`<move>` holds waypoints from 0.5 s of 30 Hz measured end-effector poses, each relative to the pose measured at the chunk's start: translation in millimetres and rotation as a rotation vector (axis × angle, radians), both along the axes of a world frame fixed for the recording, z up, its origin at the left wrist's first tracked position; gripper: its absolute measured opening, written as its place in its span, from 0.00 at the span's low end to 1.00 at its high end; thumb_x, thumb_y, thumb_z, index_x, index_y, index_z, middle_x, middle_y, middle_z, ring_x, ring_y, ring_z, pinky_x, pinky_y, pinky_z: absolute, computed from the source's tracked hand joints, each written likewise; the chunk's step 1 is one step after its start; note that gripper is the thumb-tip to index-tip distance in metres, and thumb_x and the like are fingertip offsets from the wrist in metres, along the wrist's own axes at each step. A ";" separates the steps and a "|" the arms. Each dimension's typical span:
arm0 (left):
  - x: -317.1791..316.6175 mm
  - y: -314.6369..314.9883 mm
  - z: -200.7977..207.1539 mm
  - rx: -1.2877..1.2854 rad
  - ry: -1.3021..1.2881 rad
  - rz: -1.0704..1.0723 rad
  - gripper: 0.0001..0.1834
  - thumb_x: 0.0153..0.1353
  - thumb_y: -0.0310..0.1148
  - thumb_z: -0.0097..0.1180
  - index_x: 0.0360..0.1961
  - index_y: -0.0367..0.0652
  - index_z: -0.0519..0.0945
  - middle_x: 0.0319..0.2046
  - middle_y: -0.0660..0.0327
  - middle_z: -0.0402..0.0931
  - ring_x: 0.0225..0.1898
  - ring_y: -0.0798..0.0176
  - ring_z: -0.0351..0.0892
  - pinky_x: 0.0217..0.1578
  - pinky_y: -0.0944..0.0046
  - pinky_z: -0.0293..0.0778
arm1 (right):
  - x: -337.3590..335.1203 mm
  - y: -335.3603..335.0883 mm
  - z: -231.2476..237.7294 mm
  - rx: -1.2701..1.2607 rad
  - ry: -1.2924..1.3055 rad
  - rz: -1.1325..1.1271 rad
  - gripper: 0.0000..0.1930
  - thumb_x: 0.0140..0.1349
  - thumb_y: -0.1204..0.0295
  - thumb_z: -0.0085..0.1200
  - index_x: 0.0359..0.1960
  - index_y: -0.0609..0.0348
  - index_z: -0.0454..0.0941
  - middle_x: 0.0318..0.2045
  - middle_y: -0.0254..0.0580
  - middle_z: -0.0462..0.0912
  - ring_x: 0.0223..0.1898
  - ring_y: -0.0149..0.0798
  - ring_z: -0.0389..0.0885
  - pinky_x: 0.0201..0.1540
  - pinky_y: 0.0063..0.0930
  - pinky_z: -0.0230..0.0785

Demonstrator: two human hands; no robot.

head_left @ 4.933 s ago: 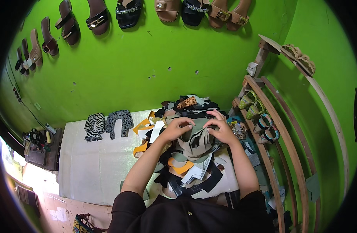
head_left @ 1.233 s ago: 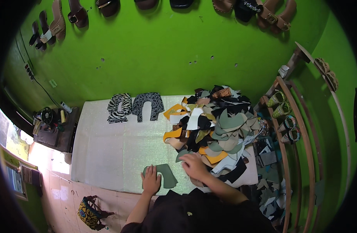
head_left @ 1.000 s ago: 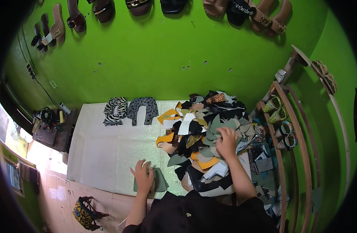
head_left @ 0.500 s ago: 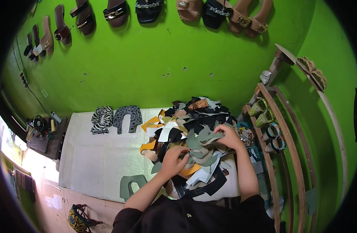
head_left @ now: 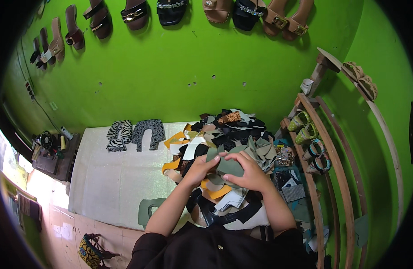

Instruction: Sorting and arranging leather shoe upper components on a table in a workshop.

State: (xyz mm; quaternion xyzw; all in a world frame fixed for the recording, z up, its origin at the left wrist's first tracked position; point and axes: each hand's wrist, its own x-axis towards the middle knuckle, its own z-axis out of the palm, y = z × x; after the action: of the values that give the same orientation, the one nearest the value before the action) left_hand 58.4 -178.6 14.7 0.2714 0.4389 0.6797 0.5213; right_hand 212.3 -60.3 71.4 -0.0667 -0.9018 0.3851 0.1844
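Over the pile of cut material pieces, my left hand (head_left: 200, 169) and my right hand (head_left: 251, 174) both grip a grey-green cut piece (head_left: 229, 166). The left fingers close on its left side, and the right thumb and fingers curl round the other side. More grey-green pieces (head_left: 263, 150) lie bunched just beyond my right hand. Under and around the hands are orange pieces (head_left: 219, 192), white pieces (head_left: 231, 201) and black pieces (head_left: 249, 217). A separate green piece with a cut-out (head_left: 144, 210) rests at the table's front edge, partly behind my left forearm.
Zebra-print (head_left: 119, 136) and grey patterned (head_left: 148, 132) arched pieces lie at the back of the pale table (head_left: 107, 179). A wooden rack (head_left: 334, 166) with sandals stands to the right. A sewing machine (head_left: 47, 154) is at the left. Sandals (head_left: 172, 12) hang on the green wall.
The bunch of grey-green pieces that was between my hands now lies farther back and right on the pile. My hands have come closer together, on one grey-green piece.
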 end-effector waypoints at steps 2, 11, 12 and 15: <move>-2.3 -18.7 8.0 -0.032 0.303 -0.069 0.20 0.66 0.42 0.45 0.54 0.41 0.72 0.42 0.64 0.75 0.43 0.70 0.73 0.45 0.71 0.68 | -2.7 -5.9 -6.6 0.036 0.067 0.026 0.19 0.51 0.68 0.61 0.44 0.58 0.71 0.38 0.43 0.76 0.37 0.38 0.76 0.41 0.30 0.69; -5.9 -70.1 1.7 -0.283 1.594 0.576 0.33 0.60 0.38 0.49 0.63 0.33 0.57 0.30 0.49 0.66 0.31 0.48 0.67 0.35 0.55 0.64 | -26.4 -56.7 -56.6 -0.367 -0.007 -0.226 0.07 0.54 0.70 0.59 0.30 0.60 0.77 0.24 0.38 0.81 0.25 0.33 0.79 0.29 0.25 0.70; -5.9 -74.9 0.3 -0.295 1.590 0.578 0.33 0.60 0.38 0.49 0.63 0.33 0.57 0.30 0.49 0.66 0.31 0.48 0.67 0.35 0.55 0.64 | -30.4 -63.4 -57.8 -0.206 0.055 -0.268 0.07 0.53 0.70 0.60 0.28 0.59 0.78 0.23 0.38 0.81 0.23 0.37 0.79 0.29 0.27 0.70; -0.7 -90.4 9.2 -0.431 1.384 0.626 0.29 0.62 0.36 0.47 0.62 0.33 0.58 0.36 0.48 0.69 0.39 0.47 0.68 0.43 0.55 0.65 | -34.6 -80.0 -46.6 0.019 0.062 -0.235 0.06 0.51 0.69 0.61 0.26 0.57 0.79 0.35 0.41 0.79 0.41 0.44 0.75 0.47 0.32 0.64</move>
State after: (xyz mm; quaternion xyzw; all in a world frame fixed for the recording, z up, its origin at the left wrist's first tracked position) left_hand 57.7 -269.0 23.9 0.3894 0.8416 0.3715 -0.0448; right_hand 177.7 -140.4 24.8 -0.1583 -0.8852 0.3541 0.2567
